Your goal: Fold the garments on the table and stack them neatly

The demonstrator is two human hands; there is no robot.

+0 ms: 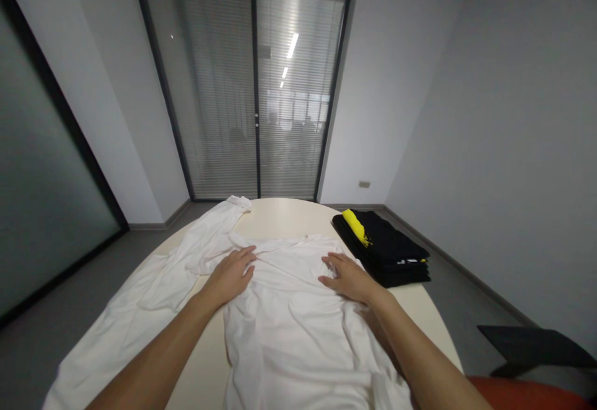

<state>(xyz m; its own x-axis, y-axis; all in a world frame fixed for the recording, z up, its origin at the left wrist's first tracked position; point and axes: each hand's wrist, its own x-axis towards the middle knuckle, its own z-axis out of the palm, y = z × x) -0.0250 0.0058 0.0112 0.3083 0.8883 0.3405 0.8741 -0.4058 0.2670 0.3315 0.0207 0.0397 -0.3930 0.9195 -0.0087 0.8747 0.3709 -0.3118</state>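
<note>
Head view: both bare hands are lying palm-down on a white long-sleeved shirt (289, 316) that is spreading across a round cream table (284, 214). The left hand (231, 276) is resting flat near the shirt's upper left, at the shoulder where the sleeve branches off, fingers extended and slightly spread, pinching nothing. The right hand (347, 276) is pressing flat on the upper right shoulder area, fingers likewise extended, grasping nothing. The shirt's body is lying between and below the two hands, wrinkled, running toward the near table edge. One long sleeve (140, 301) is trailing off to the left and hanging over the table edge; its far end with the cuff is reaching toward the back of the table.

No containers are showing. A stack of folded black garments (387, 251) is sitting on the table's right side, well apart from the right hand, with a yellow patch (354, 224) on top. Small markings on the stack's edge are too small to read.
</note>
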